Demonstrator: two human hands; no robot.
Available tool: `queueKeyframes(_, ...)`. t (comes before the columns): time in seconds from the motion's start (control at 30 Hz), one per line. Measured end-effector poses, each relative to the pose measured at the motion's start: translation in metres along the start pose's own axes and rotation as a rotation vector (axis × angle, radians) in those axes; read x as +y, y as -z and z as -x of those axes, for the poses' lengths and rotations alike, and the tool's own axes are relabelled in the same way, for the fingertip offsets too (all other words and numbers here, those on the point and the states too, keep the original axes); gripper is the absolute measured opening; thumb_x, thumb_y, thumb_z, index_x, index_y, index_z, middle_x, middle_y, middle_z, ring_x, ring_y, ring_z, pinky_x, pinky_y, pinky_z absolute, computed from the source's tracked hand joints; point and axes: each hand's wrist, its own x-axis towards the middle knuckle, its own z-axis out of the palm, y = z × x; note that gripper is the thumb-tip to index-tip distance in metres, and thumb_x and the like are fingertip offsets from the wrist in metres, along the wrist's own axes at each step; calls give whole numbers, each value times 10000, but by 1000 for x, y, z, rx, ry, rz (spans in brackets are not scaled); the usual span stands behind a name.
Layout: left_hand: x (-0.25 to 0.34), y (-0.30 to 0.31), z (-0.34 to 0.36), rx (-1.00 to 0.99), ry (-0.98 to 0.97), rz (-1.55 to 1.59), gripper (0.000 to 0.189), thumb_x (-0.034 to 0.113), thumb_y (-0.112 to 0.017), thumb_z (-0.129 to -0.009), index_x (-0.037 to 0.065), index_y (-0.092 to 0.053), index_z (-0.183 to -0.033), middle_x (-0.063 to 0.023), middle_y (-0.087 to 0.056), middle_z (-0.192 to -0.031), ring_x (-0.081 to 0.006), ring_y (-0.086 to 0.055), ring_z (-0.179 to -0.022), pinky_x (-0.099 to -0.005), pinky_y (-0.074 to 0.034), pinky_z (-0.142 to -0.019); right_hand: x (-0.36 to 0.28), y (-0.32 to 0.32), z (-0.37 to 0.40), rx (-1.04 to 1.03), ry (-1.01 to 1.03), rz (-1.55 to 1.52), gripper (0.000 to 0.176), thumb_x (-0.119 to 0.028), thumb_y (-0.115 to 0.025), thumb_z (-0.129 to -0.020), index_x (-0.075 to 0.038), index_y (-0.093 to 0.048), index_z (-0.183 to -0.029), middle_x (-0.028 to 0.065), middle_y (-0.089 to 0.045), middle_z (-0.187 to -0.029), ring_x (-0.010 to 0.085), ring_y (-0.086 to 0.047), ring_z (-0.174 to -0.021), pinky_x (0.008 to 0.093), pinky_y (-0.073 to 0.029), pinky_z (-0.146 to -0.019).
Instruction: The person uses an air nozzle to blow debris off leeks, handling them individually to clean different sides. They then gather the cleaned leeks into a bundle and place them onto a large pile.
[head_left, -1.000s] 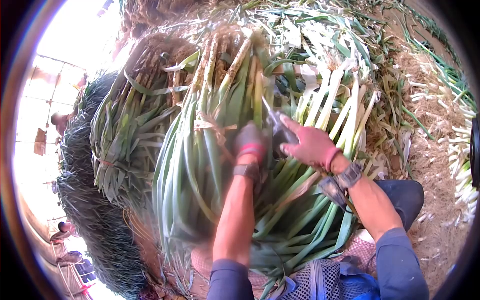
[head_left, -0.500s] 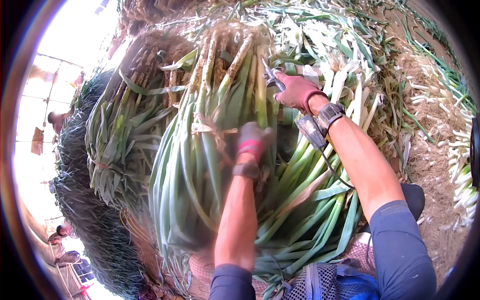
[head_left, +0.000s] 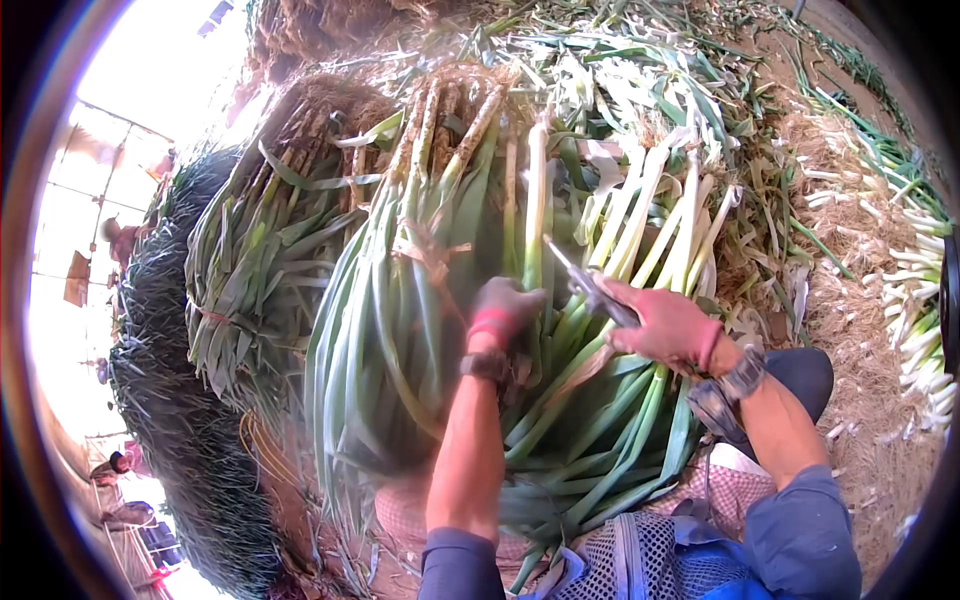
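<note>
My left hand (head_left: 508, 308), in a glove with a pink-red cuff, is closed around a green onion (head_left: 537, 190) whose pale stalk stands up above the fingers. My right hand (head_left: 665, 325), in a pink-red glove, grips a grey hand tool (head_left: 605, 298) with a narrow pointed tip. That tip points up and left, close to the stalk. Left of my left hand lies a tied bundle of green onions (head_left: 385, 300), with rooty stems at the top. Loose green onions with white stalks (head_left: 650, 200) lie behind and under my right hand.
Another tied bundle (head_left: 250, 270) lies farther left, beside a tall dark green stack (head_left: 190, 400). Stripped leaves (head_left: 620, 70) litter the back. Cleaned white-stalked onions (head_left: 925, 320) line the far right, past root debris (head_left: 850, 380). A person (head_left: 120, 465) is at the lower left.
My right hand has come down and toward me with the tool, from the stalk tops to beside my left hand. A bare pale stalk now shows above my left hand, which has barely moved.
</note>
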Motion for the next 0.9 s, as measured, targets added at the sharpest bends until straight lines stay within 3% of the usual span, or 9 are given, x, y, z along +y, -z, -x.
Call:
queueKeyframes(0.1,5,-8,15,28,-1,-54,424,407,-778,-784,2,-805,-907,-161,-765,-792,-271,-752,-733,-406,-578,-731,-13,0,41,9,-95,75,860,-485,-702,-889,-197,-385,-1635,217,-735,-1010,397,-722,-993,454,-538,-943)
queueKeyframes(0.17,10,-8,24,26,-9,-69,422,403,-768,-792,2,-808,-917,-168,-767,-802,-277,-757,-747,-402,-580,-742,13,-26,45,73,80,52,855,-495,-691,-892,-190,-389,-1632,228,-731,-1113,407,-710,-1065,476,-526,-984)
queueKeyframes(0.27,12,-5,32,-15,7,53,383,325,-736,-813,-38,-793,-920,-196,-761,-785,-274,-758,-721,-411,-564,-686,4,-22,47,64,32,38,868,-497,-696,-887,-184,-383,-1634,233,-728,-1129,413,-707,-1073,481,-521,-998)
queueKeyframes(0.37,0,-8,26,39,-17,160,378,304,-727,-811,-59,-781,-898,-170,-740,-742,-236,-717,-672,-413,-542,-648,3,-24,41,73,16,52,868,-491,-692,-887,-172,-382,-1632,239,-725,-1132,422,-704,-1070,474,-526,-994)
queueKeyframes(0.5,-33,-26,1,60,53,362,373,323,-761,-854,-38,-797,-941,-95,-756,-802,-172,-686,-746,-340,-537,-730,5,-35,34,78,131,96,859,-500,-678,-889,-164,-392,-1626,233,-728,-1115,413,-706,-1063,480,-528,-977)
queueKeyframes(0.57,-39,-31,-6,68,57,451,369,318,-759,-867,-38,-796,-954,-79,-754,-814,-160,-670,-751,-335,-526,-727,-4,-27,36,-52,25,72,870,-471,-718,-876,-157,-401,-1623,230,-625,-1426,377,-647,-1253,431,-497,-1084)
queueKeyframes(0.63,-37,-29,-4,64,164,515,371,326,-758,-883,-32,-795,-976,-45,-731,-810,-139,-630,-748,-332,-503,-709,-5,-31,38,-105,26,65,876,-492,-712,-871,-181,-398,-1627,236,-658,-1371,400,-668,-1203,446,-510,-1060)
queueKeyframes(0.7,-39,-28,-5,42,148,547,366,329,-755,-893,-24,-797,-982,-14,-712,-804,-123,-599,-734,-327,-489,-690,-3,-35,35,0,26,127,844,-491,-683,-883,-170,-412,-1616,236,-731,-1115,412,-706,-1064,490,-540,-952)
queueKeyframes(0.9,-51,-33,-12,40,119,590,340,310,-729,-941,-20,-798,-987,-2,-703,-824,-106,-593,-743,-308,-481,-701,-3,-39,37,-93,40,95,835,-487,-701,-874,-158,-442,-1597,205,-747,-1090,411,-715,-1032,483,-543,-956)
